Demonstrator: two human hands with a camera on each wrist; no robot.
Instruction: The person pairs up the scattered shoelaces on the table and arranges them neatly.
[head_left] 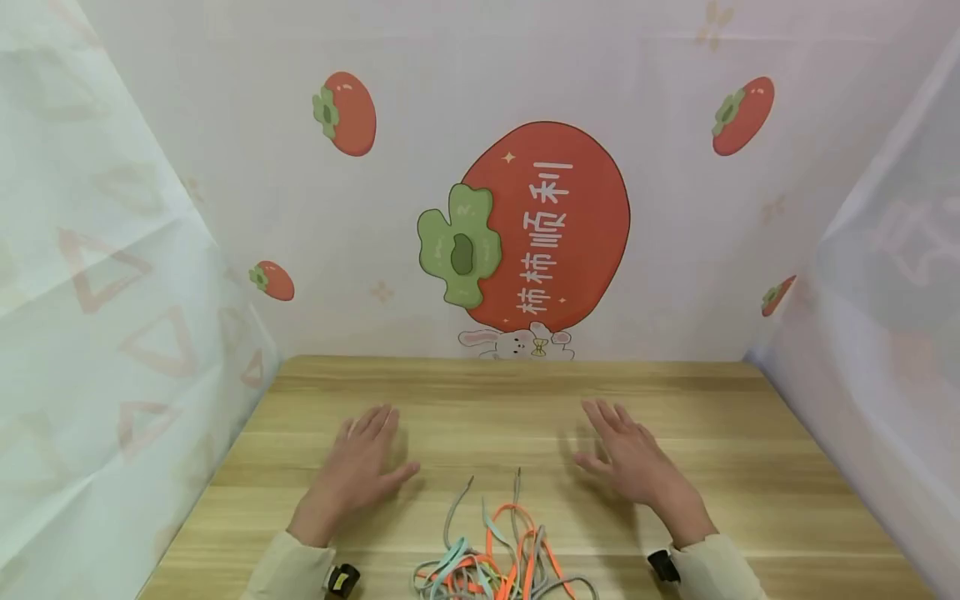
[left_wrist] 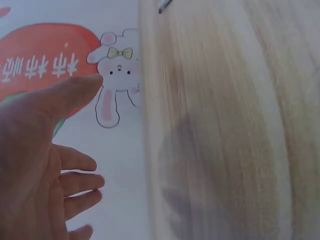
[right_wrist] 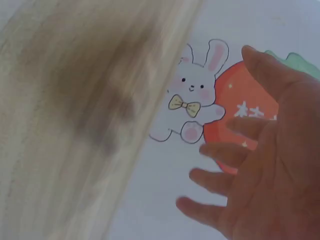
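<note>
A tangled heap of shoelaces [head_left: 487, 575] in orange, grey and pale blue lies at the near middle of the wooden table [head_left: 480, 417]. Two grey lace ends with dark tips reach away from the heap toward the back. My left hand [head_left: 356, 471] hovers over the table to the left of the laces, thumb spread from the fingers, holding nothing. On the other side, my right hand [head_left: 630, 462] is likewise raised with fingers apart and nothing in it. Both wrist views show the left palm [left_wrist: 30, 180] and the right palm [right_wrist: 270, 185] bare. The heap's near part is cut off by the frame.
Behind the table hangs a white backdrop [head_left: 675, 250] printed with red persimmons and a rabbit. White cloth sheets [head_left: 112, 292] flank the left and right sides. A dark strap piece [head_left: 343, 580] sits at the left cuff, another [head_left: 663, 567] at the right.
</note>
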